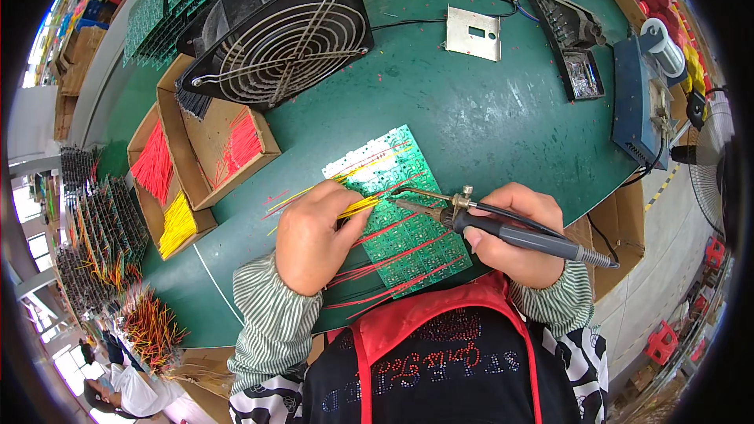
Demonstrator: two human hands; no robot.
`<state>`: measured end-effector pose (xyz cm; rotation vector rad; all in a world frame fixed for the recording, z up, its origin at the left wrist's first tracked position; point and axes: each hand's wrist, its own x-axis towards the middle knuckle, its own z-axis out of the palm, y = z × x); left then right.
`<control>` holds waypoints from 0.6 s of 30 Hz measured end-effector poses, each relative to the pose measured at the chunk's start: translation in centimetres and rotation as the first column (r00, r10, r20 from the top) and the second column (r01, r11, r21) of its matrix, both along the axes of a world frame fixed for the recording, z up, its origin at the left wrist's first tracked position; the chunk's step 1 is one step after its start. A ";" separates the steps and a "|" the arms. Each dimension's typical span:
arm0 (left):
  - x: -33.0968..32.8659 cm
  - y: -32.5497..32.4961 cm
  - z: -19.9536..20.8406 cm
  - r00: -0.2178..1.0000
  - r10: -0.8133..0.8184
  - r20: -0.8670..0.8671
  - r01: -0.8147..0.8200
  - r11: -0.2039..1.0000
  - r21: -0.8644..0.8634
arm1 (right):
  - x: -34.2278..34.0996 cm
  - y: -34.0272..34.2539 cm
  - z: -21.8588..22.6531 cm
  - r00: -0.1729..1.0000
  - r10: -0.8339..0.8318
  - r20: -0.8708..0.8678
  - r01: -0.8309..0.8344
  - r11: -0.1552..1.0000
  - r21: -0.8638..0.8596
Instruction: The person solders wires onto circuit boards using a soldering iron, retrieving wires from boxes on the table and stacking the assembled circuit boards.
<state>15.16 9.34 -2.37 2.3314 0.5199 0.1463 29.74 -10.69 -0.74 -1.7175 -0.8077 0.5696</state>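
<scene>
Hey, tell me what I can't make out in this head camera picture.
In the head view:
Yellow wires: partly hidden by the left hand, so no sure count.
Soldering iron: tip too small to tell whether it touches the circuit board.
Circuit board's underside: hidden, facing the green table.
Right hand: some fingers hidden by the iron and the hand itself.
Green boards, upper left: cut off by the upper edge.

Left fingers (333,197) pinched; right fingers (521,201) curled inward.
</scene>
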 end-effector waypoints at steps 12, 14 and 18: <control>0.3 -0.1 -0.2 1.000 0.002 -0.022 -0.002 1.000 0.011 | 0.2 0.2 -0.4 0.999 0.017 0.036 -0.016 1.000 -0.006; 0.2 -0.1 -0.2 1.000 0.004 -0.017 -0.003 1.000 0.015 | 0.3 0.1 0.0 0.999 0.015 0.039 -0.015 1.000 -0.006; 0.2 0.0 -0.1 1.000 -0.003 -0.010 0.003 1.000 0.023 | 0.5 -0.3 0.4 0.999 0.015 0.052 -0.014 1.000 -0.017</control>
